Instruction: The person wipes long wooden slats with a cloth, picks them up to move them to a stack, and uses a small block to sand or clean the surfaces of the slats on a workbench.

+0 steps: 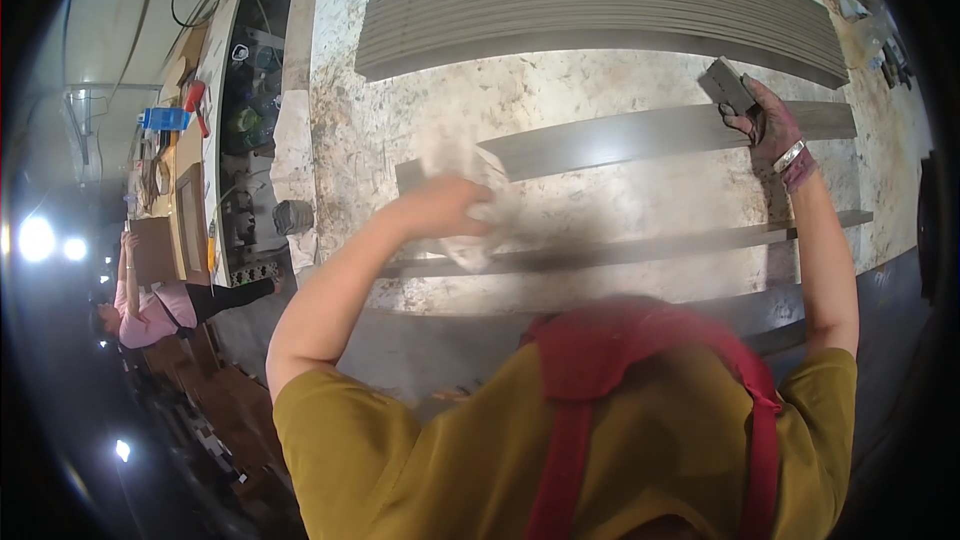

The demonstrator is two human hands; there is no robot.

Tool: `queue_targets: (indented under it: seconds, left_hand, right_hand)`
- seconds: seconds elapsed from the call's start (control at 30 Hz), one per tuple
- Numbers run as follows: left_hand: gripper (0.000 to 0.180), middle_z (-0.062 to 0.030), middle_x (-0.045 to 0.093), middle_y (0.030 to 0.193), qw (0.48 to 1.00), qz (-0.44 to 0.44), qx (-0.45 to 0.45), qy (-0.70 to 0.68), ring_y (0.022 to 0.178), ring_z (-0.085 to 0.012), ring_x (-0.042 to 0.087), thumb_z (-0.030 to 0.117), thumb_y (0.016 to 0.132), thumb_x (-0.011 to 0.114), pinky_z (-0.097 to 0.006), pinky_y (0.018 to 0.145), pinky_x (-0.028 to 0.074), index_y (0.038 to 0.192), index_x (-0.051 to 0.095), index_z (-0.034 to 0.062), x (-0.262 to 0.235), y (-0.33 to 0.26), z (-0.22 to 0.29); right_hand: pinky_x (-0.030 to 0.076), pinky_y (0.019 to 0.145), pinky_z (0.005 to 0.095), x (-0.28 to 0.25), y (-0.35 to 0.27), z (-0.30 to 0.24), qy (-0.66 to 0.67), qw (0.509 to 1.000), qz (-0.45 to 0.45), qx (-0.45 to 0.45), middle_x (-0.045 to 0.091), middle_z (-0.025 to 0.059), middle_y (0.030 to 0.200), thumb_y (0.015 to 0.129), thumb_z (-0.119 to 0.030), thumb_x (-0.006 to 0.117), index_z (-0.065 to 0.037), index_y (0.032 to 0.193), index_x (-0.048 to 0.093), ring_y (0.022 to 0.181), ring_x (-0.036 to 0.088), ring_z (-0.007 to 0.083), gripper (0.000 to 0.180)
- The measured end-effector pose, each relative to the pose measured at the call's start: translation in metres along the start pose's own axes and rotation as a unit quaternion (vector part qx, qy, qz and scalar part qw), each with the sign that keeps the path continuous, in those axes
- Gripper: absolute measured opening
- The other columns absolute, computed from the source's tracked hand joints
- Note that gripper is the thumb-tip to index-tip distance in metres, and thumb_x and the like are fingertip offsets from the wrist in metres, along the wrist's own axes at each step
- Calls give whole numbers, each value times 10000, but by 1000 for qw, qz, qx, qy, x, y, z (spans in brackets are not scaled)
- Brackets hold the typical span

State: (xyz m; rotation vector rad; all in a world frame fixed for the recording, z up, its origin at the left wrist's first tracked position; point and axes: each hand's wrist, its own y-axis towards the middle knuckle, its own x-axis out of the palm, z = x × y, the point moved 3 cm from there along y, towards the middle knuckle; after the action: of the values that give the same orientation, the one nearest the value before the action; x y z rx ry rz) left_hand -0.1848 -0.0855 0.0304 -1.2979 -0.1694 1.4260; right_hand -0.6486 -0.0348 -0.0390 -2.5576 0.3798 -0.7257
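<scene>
My left hand (452, 208) is closed around a whitish rag (455, 152), smeared by motion, over the left end of a long grey board (610, 140). My right hand (776, 138), dark purplish up to a band at the wrist, grips a flat grey block (727, 86) near that board's right end. What the block is made of I cannot tell. Nearer to me, a narrow grey strip (600, 256) runs nearly parallel to the board, partly behind the rag at its left.
A stack of long grey boards (600, 5) lies at the far side of the stained pale table (370, 140). Left of it stand shelves (250, 110) with bottles, a blue container (165, 118) and a red-handled tool (196, 100). Another person (165, 312) is at the far left.
</scene>
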Motion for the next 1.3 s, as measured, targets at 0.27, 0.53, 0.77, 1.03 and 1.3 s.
queue_targets:
  seconds: [0.27, 0.53, 0.77, 1.03, 1.3]
  left_hand:
    - [540, -150, 620, 1181, 972, 210, -62, -82, 1102, -303, 577, 408, 794, 630, -414, 941, 448, 1207, 590, 63, -8, 28, -2]
    - [394, -146, 676, 876, 962, 139, -181, 151, 833, -318, 647, 375, 768, 634, -418, 751, 514, 1016, 663, 70, -55, -18, -63]
    - [411, -165, 622, 1002, 830, 485, -229, 152, 939, -353, 593, 372, 808, 652, -425, 769, 479, 1120, 634, 106, -94, -60, -104]
    - [406, -173, 599, 1146, 837, 541, -18, 83, 1085, -325, 556, 268, 833, 635, -416, 948, 434, 1163, 590, 36, -48, 32, -5]
    - [564, -113, 560, 1105, 933, 347, 81, 60, 1068, -292, 529, 347, 736, 727, -455, 867, 432, 1177, 536, 52, -17, 127, 113]
  right_hand:
    - [573, 802, 312, -3, 2, 5, 21, 1000, 11, 2, 639, 121, 1118, 875, -263, 644, -42, 1139, 588, 929, 658, 239, 348]
    - [601, 738, 298, 5, -3, -2, 34, 999, -10, 18, 624, 105, 1143, 954, -215, 519, -56, 1224, 524, 945, 648, 232, 313]
    - [594, 723, 297, -29, 15, 8, 37, 999, -1, -8, 631, 123, 1106, 886, -233, 635, -30, 1193, 555, 912, 660, 243, 377]
    - [621, 626, 302, -34, 19, 11, 55, 998, -5, 18, 642, 145, 1086, 906, -258, 605, -23, 1190, 534, 883, 672, 272, 375]
    - [611, 652, 314, -17, 14, 15, 79, 997, -20, -13, 638, 140, 1058, 933, -232, 568, -41, 1170, 540, 838, 663, 258, 306]
